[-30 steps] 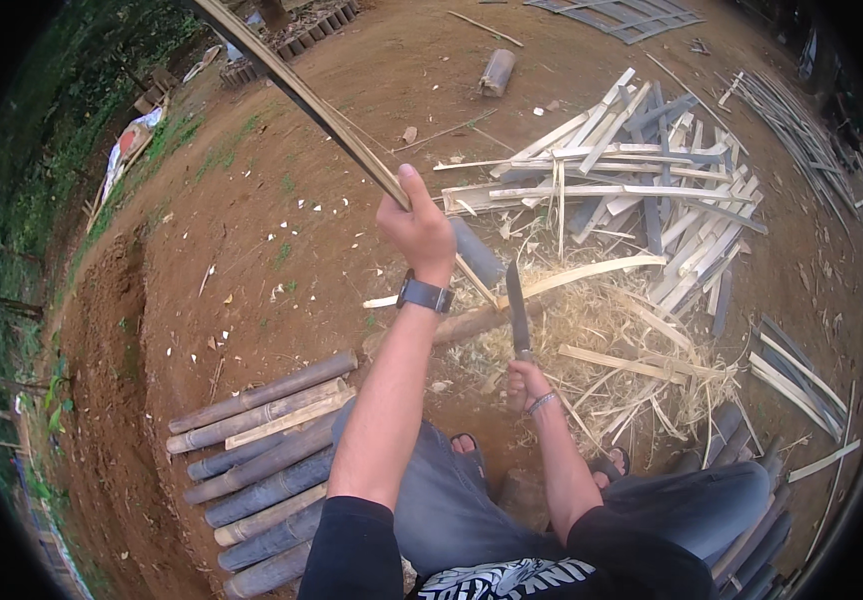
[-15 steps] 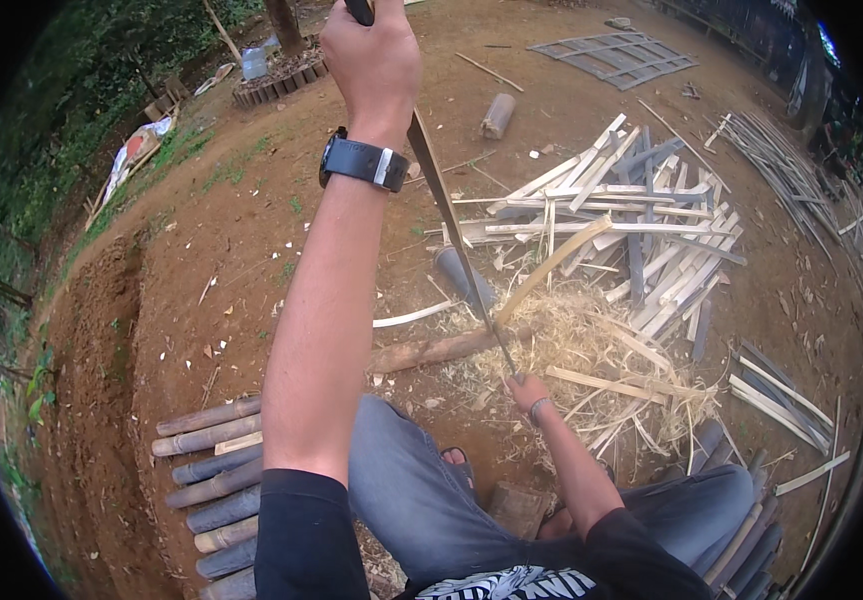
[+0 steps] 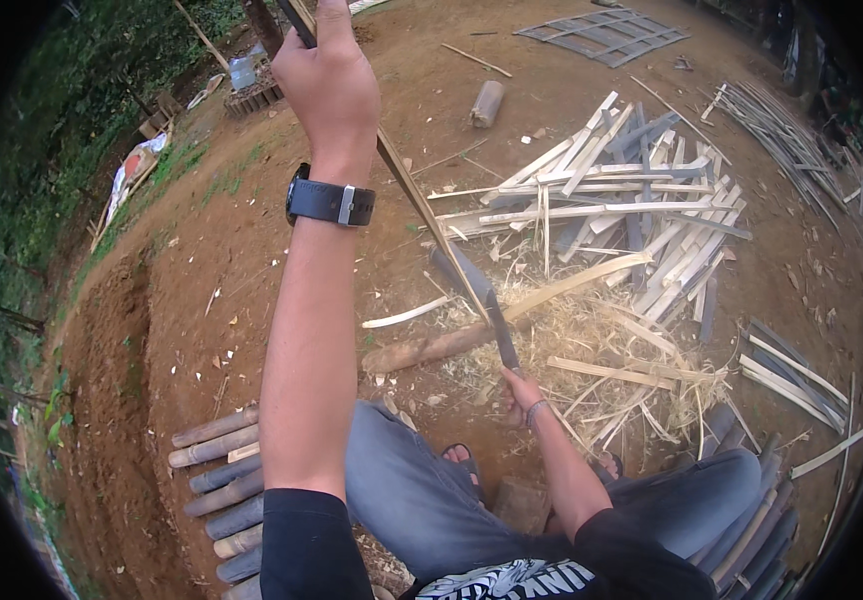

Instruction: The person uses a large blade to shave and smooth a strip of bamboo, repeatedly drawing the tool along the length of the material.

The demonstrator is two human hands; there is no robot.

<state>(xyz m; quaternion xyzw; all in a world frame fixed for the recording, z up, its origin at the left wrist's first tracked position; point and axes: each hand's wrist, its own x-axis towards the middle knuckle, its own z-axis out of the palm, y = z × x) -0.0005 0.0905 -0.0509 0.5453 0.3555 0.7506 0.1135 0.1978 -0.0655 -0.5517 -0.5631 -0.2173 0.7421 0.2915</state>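
My left hand (image 3: 329,90), with a dark watch on its wrist, is raised at the top and closed around a long bamboo strip (image 3: 421,200). The strip slants down to the right toward a dark-bladed knife (image 3: 502,335). Lower right of the middle, my right hand (image 3: 521,392) is closed on the knife's handle, which the fingers mostly hide. Where blade and strip meet, a pale, bent sliver (image 3: 581,282) sticks out to the right. Beneath them a brown log (image 3: 426,349) lies on the ground.
Curly shavings (image 3: 591,345) cover the ground beyond my right hand. A large heap of split bamboo strips (image 3: 641,200) lies beyond them. Cut bamboo poles (image 3: 226,475) are stacked at my left, with more poles (image 3: 751,530) at my right. A bamboo lattice (image 3: 606,35) lies far off.
My left hand has shifted left with the strip. The bent sliver has swung lower and farther right. My right hand stays almost in place, and the blade's flat side now shows more.
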